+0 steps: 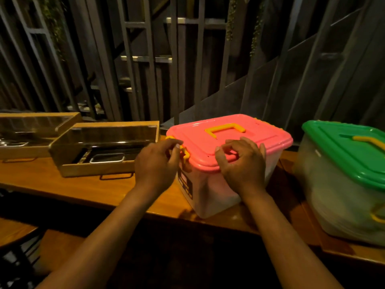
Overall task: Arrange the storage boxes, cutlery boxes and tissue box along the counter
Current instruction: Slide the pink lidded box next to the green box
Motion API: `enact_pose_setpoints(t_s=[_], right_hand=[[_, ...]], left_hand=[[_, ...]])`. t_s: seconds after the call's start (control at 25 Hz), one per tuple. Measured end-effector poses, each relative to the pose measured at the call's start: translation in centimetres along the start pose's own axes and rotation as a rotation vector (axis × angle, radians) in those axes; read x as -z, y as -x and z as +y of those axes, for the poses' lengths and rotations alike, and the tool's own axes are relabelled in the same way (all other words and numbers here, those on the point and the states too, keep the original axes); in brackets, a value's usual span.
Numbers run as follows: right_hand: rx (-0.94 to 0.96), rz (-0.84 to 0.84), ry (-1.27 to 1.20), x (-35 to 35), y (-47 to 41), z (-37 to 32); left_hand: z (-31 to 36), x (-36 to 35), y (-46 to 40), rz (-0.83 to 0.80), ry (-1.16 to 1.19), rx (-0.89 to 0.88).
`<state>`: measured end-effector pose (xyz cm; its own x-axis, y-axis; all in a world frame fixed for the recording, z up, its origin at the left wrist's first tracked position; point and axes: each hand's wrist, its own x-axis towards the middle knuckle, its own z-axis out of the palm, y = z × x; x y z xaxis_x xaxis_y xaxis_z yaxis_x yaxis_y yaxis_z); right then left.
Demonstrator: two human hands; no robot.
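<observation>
Head view. A pink-lidded storage box (pixel 227 161) stood on the wooden counter (pixel 87 190), turned slightly askew to the counter's front edge, with its near corner close to that edge. The left hand (pixel 156 163) hovered at the box's left end beside the yellow latch (pixel 184 154), fingers loosely curled and holding nothing; whether the fingertips touched the latch could not be told. The right hand (pixel 241 163) lay over the near rim of the lid, fingers bent and half closed, apparently resting on the lid rather than clasping it. The yellow carry handle (pixel 225 129) lay flat beyond both hands. To the left, two wooden cutlery boxes (pixel 104 149) with dark transparent lids sat side by side, the nearer just beside the left hand. To the right, a green-lidded storage box (pixel 343 180) stood apart from the pink one. No tissue box was visible.

The step appeared to be squaring the pink box. It would be done well by gripping both ends low, sliding rather than lifting, and drawing the corner back from the edge.
</observation>
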<state>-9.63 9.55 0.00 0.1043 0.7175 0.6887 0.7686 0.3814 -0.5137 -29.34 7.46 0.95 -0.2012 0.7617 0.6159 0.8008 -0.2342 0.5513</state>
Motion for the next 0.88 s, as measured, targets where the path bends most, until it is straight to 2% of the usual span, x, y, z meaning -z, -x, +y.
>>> enact_pose_setpoints(t_s=[0.12, 0.2, 0.28, 0.44, 0.6, 0.76, 0.84, 0.88], right_hand=[[0.071, -0.144, 0.113, -0.9, 1.3, -2.8], [0.095, -0.139, 0.167, -1.4, 1.7, -3.1], [0.100, -0.137, 0.173, -1.3, 1.6, -2.7], [0.116, -0.152, 0.162, -0.9, 1.5, -2.1], [0.163, -0.159, 0.076, 1.8, 1.4, 1.1], [0.187, -0.243, -0.033, 6.3, 0.8, 5.4], [0.200, -0.261, -0.052, 8.3, 0.7, 7.5], [0.207, -0.254, -0.041, 9.2, 0.7, 8.5]], left_hand=[[-2.4, -1.3, -4.3, -0.076, 0.107, 0.112], [-3.3, -2.9, -6.2, -0.217, 0.197, 0.181], [-3.4, -4.3, -7.0, -0.273, 0.297, 0.258], [-1.9, -6.0, -6.0, -0.217, 0.365, 0.313], [0.8, -6.8, -3.5, -0.159, 0.249, 0.333], [3.0, -7.3, -1.2, -0.067, 0.104, 0.335], [3.7, -7.2, -1.1, -0.033, 0.114, 0.370], [4.3, -7.4, -1.4, -0.070, 0.161, 0.401]])
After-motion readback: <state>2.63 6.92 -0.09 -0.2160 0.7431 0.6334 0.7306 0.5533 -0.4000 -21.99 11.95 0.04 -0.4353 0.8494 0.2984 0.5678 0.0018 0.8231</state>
